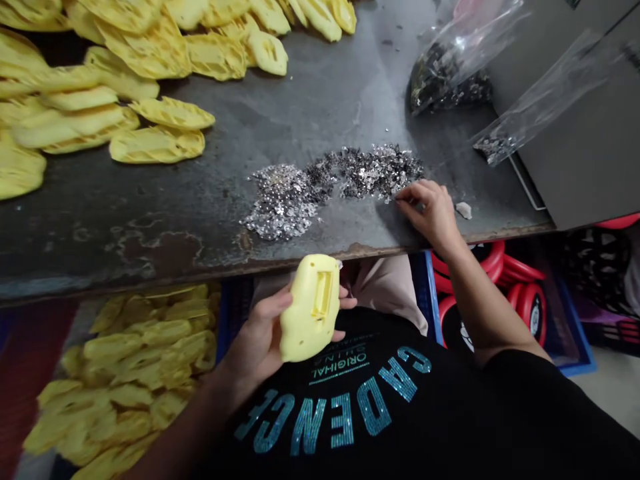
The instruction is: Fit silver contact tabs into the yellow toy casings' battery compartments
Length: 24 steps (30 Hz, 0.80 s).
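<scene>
My left hand (265, 327) is wrapped round a yellow plastic shell (303, 327), held in front of my chest with its rectangular battery recess facing up. My right hand (431, 210) is over the table by the right end of a heap of small metal pieces (385, 170). Its thumb and forefinger are pinched together; whatever lies between them is too small to make out. Left of that heap lies a brighter pile of shiny metal pieces (283, 200).
Many yellow shells (145, 47) cover the table's far left; more fill a container (145, 367) below. Clear bags of metal parts (445, 73) stand at the back right. A white scrap (464, 211) lies near my right wrist. A blue crate (575, 353) holds red-rimmed round parts.
</scene>
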### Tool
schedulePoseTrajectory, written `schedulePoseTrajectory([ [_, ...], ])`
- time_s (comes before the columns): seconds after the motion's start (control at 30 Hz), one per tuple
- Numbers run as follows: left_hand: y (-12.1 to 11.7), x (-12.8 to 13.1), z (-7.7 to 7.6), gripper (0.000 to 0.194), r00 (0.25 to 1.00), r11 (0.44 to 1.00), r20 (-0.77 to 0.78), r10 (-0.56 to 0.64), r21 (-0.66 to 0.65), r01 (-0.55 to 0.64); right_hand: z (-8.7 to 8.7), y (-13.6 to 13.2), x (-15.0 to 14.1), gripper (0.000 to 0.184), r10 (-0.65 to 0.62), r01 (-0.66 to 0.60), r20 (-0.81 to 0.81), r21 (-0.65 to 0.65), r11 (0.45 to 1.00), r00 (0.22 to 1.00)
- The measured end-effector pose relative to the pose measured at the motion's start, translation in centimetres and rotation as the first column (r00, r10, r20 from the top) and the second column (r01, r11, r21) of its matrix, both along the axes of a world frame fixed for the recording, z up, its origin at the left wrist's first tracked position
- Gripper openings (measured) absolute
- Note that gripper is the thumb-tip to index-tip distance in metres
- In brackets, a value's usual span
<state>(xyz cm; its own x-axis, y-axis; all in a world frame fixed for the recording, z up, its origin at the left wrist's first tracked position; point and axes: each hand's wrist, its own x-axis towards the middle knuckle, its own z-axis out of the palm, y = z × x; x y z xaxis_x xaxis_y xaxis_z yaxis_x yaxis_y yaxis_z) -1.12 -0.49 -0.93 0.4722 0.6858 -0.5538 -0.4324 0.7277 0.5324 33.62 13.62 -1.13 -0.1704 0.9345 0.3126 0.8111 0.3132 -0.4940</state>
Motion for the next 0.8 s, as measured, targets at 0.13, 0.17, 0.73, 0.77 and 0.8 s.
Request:
schedulePoseTrajectory([
  [0.13, -0.2, -0.5, -0.4, 0.057, 0.996, 0.994, -0.031, 0.087, -0.059, -0.088, -1.1, 3.1, 0.1, 0.009, 0.011, -0.013, 0.163, 0.009, 1.0, 0.987],
  [0.17, -0.2, -0.4, -0.4, 0.058, 0.994, 0.993, -0.042, 0.097, -0.063, -0.1, -1.3, 3.3, -0.2, 0.01, 0.012, -0.014, 0.166, 0.012, 1.0, 0.986],
  [0.73, 0.6, 1.0, 0.3, 0.071, 0.998, 0.996, -0.019, 0.058, -0.071, -0.059, -0.9, -1.5, 0.1, 0.019, 0.199, -0.201, -0.076, -0.013, 0.979, 0.977],
  [0.77, 0.6, 1.1, 0.4, 0.072, 0.998, 0.996, -0.014, 0.063, -0.063, -0.064, -1.0, -1.4, 0.0, 0.015, 0.191, -0.192, -0.058, -0.019, 0.981, 0.98],
  [0.8, 0.6, 1.2, 0.5, 0.073, 0.997, 0.996, -0.004, 0.072, -0.053, -0.072, -1.1, -1.3, -0.1, 0.012, 0.187, -0.188, -0.043, -0.026, 0.982, 0.981],
])
